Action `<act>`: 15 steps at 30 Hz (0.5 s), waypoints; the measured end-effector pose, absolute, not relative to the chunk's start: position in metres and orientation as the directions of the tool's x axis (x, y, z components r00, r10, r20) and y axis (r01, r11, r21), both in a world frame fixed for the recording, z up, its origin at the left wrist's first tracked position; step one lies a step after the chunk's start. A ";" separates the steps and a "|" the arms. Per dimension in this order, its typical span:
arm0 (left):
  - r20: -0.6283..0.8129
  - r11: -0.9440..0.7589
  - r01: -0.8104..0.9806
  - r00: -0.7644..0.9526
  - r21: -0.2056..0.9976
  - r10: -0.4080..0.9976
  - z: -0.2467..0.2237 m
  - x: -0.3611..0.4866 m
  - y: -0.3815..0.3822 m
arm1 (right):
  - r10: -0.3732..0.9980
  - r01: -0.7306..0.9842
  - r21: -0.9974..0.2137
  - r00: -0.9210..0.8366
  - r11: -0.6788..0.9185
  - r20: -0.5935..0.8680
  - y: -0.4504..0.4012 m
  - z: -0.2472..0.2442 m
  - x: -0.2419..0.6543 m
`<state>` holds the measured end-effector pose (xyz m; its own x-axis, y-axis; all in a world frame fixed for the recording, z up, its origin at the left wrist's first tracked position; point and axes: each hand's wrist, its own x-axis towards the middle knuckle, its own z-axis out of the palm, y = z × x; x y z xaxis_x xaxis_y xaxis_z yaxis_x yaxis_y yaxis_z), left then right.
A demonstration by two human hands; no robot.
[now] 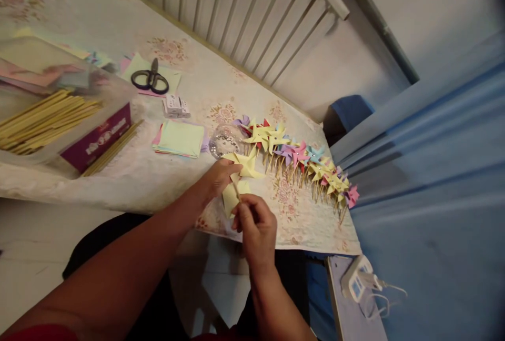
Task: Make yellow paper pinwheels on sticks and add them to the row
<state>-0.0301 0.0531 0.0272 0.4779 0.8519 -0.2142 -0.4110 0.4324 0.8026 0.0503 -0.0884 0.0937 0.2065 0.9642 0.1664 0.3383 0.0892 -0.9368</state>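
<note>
Between the fingers of my left hand point(221, 177) is a yellow paper pinwheel point(248, 164), pinched near its centre. My right hand point(256, 225) is closed round a thin wooden stick point(236, 190) that reaches up toward the pinwheel. Under the hands lies a pale yellow paper piece point(232, 203). Just beyond my left hand stands a clear round dish point(224, 142) with small shiny pieces. To its left is a stack of coloured paper squares point(181, 139). A long row of finished pinwheels point(295, 154) on sticks lies to the right.
Black scissors point(150, 80) lie on paper beside small white boxes point(175, 106). At the left, a clear plastic bin point(136, 93) holds sticks and paper, with more sticks beside it. A power strip point(357, 278) sits at the lower right, near a blue curtain.
</note>
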 end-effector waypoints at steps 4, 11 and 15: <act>-0.188 0.442 -0.438 0.510 0.783 0.839 0.029 -0.024 0.055 | 0.938 0.198 -0.978 0.323 0.059 0.123 -0.076 0.090 0.081; -0.240 0.484 -0.388 0.529 0.785 0.814 0.035 -0.015 0.057 | 0.924 0.080 -0.996 0.382 -0.028 0.005 -0.053 0.074 0.103; -0.279 0.492 -0.367 0.501 0.789 0.820 0.037 -0.012 0.060 | 0.911 0.075 -0.997 0.412 -0.025 0.008 -0.051 0.070 0.114</act>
<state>-0.0122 0.0599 0.0375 0.5007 0.8195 -0.2787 -0.3666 0.4924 0.7894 0.1143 -0.0508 0.0701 0.4121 0.9111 0.0084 0.0752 -0.0248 -0.9969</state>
